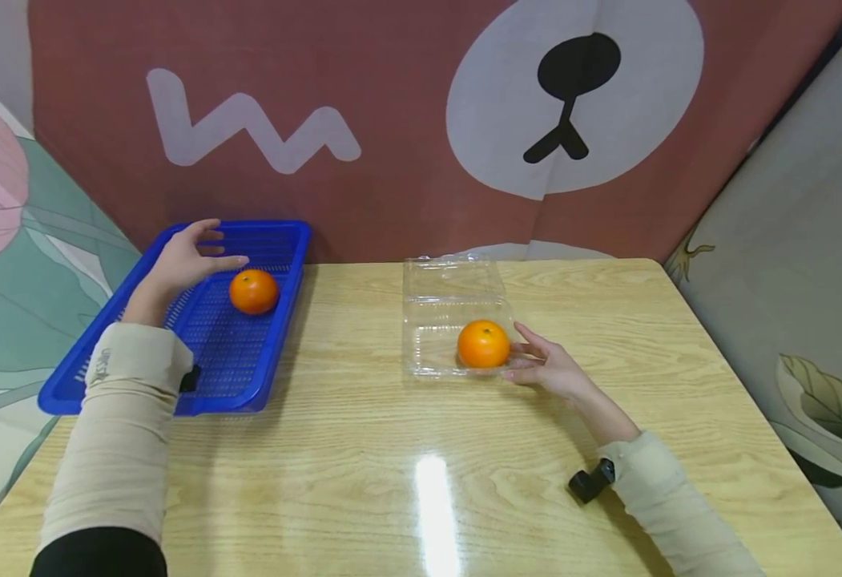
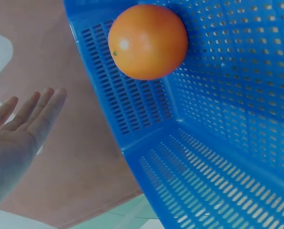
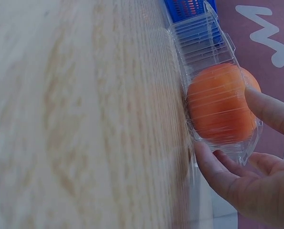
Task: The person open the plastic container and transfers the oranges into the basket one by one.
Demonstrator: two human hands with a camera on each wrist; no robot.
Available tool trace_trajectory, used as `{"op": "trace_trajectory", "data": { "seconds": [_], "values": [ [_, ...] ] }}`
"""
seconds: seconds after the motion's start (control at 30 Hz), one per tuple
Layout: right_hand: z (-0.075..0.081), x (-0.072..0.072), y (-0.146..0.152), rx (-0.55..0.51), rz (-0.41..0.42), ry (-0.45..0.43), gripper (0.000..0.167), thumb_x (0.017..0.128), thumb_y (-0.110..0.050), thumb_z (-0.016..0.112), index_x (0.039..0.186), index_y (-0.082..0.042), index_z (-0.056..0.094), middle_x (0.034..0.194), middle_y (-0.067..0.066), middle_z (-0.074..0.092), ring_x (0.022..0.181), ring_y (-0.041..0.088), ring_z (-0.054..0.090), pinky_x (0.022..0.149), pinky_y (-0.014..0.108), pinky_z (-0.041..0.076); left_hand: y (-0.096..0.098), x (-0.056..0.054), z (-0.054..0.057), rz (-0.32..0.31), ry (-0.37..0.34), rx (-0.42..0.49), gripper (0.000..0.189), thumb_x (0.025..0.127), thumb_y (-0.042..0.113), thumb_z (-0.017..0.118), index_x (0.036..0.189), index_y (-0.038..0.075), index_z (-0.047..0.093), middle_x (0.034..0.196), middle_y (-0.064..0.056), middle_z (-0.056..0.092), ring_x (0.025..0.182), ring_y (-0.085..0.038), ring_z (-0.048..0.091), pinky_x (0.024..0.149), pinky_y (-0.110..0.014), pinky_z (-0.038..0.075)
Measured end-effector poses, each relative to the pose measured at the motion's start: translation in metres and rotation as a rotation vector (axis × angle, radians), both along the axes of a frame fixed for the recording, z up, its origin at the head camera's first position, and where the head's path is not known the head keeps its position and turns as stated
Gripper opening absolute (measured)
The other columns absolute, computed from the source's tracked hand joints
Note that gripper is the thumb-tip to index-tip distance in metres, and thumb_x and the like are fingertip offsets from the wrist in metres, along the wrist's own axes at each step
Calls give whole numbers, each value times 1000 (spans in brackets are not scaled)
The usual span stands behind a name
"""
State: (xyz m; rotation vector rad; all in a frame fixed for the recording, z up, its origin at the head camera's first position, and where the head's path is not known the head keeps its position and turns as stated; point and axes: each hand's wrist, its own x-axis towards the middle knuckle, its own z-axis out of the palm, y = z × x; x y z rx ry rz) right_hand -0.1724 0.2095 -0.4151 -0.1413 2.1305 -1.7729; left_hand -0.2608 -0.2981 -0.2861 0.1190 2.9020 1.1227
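A blue plastic basket (image 1: 229,385) stands at the left, with one orange (image 1: 254,291) inside near its right wall. Over the basket, my left hand (image 1: 186,260) has its fingers extended and holds nothing; its thumb overlaps the space just behind that orange. In the left wrist view the orange (image 2: 147,42) sits against the basket's slotted walls. A clear plastic clamshell box (image 1: 428,349) lies with its lid folded back, a second orange (image 1: 483,344) in its right half. My right hand (image 1: 550,369) holds the box's right side, fingers spread about the corner next to the orange (image 3: 218,105).
The wooden table (image 1: 334,481) runs up to a brown printed wall covering (image 1: 392,200). The box's open lid (image 1: 453,280) lies toward that wall. A small black device (image 1: 592,481) is strapped at the right sleeve cuff.
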Motion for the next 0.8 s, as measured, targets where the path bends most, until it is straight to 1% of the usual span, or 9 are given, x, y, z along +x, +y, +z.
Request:
{"op": "trace_trajectory", "data": {
  "seconds": [0.17, 0.37, 0.67, 0.8],
  "values": [
    [0, 2, 1, 1, 7, 11, 86, 81, 4, 63, 147, -12, 10, 138, 31, 27, 117, 39, 44, 82, 28, 49, 9, 3, 4, 10, 35, 8, 92, 80, 42, 67, 146, 6, 12, 140, -24, 30, 123, -42, 35, 96, -57, 32],
    [0, 2, 0, -4, 6, 8, 87, 81, 4, 64, 147, -13, 11, 138, 30, 27, 116, 39, 45, 81, 27, 49, 21, 5, 11, -11, 51, 20, 90, 81, 40, 66, 146, 7, 14, 141, -23, 29, 123, -41, 36, 96, -57, 32],
    [0, 1, 0, -24, 1, 0, 88, 80, 4, 65, 147, -12, 10, 139, 30, 26, 118, 40, 43, 81, 28, 49, 36, 6, 19, -22, 78, 26, 84, 82, 37, 66, 145, 9, 18, 142, -19, 30, 121, -39, 39, 95, -55, 35],
    [0, 1, 0, -14, -4, -2, 88, 80, 3, 65, 147, -14, 11, 139, 29, 26, 118, 39, 44, 81, 27, 49, 41, 5, 22, -31, 90, 51, 81, 82, 36, 66, 145, 10, 20, 141, -18, 33, 119, -37, 41, 94, -53, 36]
  ]
}}
